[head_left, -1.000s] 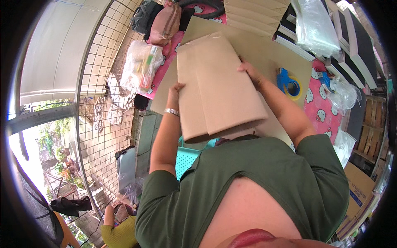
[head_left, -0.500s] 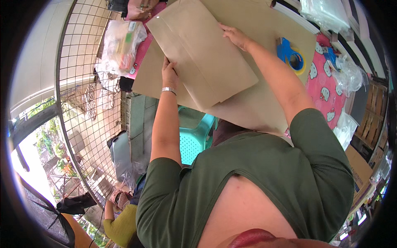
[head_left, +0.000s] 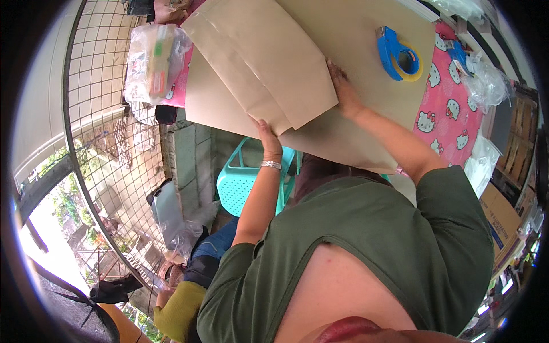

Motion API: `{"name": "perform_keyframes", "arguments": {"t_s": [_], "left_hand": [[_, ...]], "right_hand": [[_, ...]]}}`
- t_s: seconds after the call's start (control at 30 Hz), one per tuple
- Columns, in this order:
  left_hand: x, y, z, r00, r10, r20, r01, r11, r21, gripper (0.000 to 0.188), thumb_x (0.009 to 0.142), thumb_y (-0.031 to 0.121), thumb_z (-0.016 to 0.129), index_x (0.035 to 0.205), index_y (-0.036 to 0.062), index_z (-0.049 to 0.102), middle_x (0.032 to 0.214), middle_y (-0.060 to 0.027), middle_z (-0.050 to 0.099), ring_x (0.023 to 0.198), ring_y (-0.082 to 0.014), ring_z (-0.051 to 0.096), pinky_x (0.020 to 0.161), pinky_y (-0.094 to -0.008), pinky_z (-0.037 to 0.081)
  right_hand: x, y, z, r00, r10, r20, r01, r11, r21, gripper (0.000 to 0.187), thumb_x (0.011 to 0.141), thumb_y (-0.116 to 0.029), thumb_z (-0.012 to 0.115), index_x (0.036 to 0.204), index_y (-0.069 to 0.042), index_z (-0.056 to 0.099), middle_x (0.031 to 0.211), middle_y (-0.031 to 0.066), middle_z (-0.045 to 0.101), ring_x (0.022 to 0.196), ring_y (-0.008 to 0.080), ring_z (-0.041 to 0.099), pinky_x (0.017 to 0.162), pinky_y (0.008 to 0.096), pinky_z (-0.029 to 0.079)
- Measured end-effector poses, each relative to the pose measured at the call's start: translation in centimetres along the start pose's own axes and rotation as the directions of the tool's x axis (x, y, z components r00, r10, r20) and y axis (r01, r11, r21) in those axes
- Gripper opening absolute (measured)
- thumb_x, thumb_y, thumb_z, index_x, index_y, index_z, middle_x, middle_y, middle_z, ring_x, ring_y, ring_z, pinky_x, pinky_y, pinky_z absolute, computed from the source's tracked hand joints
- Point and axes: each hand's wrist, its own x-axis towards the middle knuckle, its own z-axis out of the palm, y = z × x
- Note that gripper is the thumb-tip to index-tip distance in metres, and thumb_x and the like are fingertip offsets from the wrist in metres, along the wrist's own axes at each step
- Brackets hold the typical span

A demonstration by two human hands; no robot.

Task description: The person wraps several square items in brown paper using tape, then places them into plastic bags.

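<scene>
Flat-folded brown paperboard sleeve (head_left: 260,63) slants over the left part of a large plain brown sheet (head_left: 349,140) on the pink cartoon-patterned tabletop (head_left: 426,121), its near left corner at the sheet's near edge. The left hand (head_left: 267,140) holds that corner, thumb showing; the right hand (head_left: 344,94) cups the sleeve's right edge, and whether its fingers pinch cannot be told. To handle it well, I judge, both hands should press lightly and evenly, so that the lengthwise overlap lies flat; squeezing inward could buckle the middle. A blue tape dispenser with a yellow-edged roll (head_left: 389,54) stands well apart, near the sheet's right edge, leaving room to turn the sleeve.
</scene>
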Motion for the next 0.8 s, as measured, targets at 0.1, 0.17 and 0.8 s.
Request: {"name": "perform_keyframes", "arguments": {"t_s": [0.1, 0.17, 0.8], "left_hand": [[-0.1, -0.4, 1.5, 0.99, -0.135, -0.045, 0.133, 0.99, -0.038, 0.064, 0.092, 0.053, 0.033, 0.14, 0.0125, 0.023, 0.138, -0.0078, 0.033, 0.126, -0.021, 0.033, 0.103, -0.0356, 0.028], [-0.8, 0.3, 1.9, 0.976, -0.195, -0.096, 0.19, 0.98, -0.061, 0.065, 0.09, 0.056, 0.035, 0.137, 0.0117, 0.027, 0.135, -0.007, 0.037, 0.123, -0.0206, 0.035, 0.101, -0.0347, 0.03], [14.8, 9.9, 14.0, 0.748, 0.147, 0.648, -0.663, 0.121, 0.738, 0.051, 0.093, 0.045, 0.033, 0.135, 0.0167, 0.039, 0.147, -0.0112, 0.021, 0.138, -0.033, 0.007, 0.108, -0.0554, 0.0]], "right_hand": [[0.8, -4.5, 2.8, 0.985, 0.12, -0.127, -0.139, 0.978, -0.155, 0.081, 0.076, -0.034, 0.062, 0.141, -0.007, 0.021, 0.141, 0.0191, 0.029, 0.13, 0.0355, 0.028, 0.109, 0.0423, 0.02], [2.2, -8.1, 3.0, 0.971, 0.201, -0.128, -0.209, 0.976, -0.058, 0.069, 0.08, -0.036, 0.056, 0.137, -0.006, 0.03, 0.137, 0.0181, 0.036, 0.127, 0.0346, 0.033, 0.106, 0.042, 0.025], [1.2, -2.5, -5.3, 0.715, 0.644, 0.273, -0.47, 0.153, 0.869, 0.048, 0.084, -0.043, 0.058, 0.094, 0.004, 0.061, 0.089, 0.013, 0.062, 0.087, 0.0197, 0.06, 0.08, 0.033, 0.047]]}}
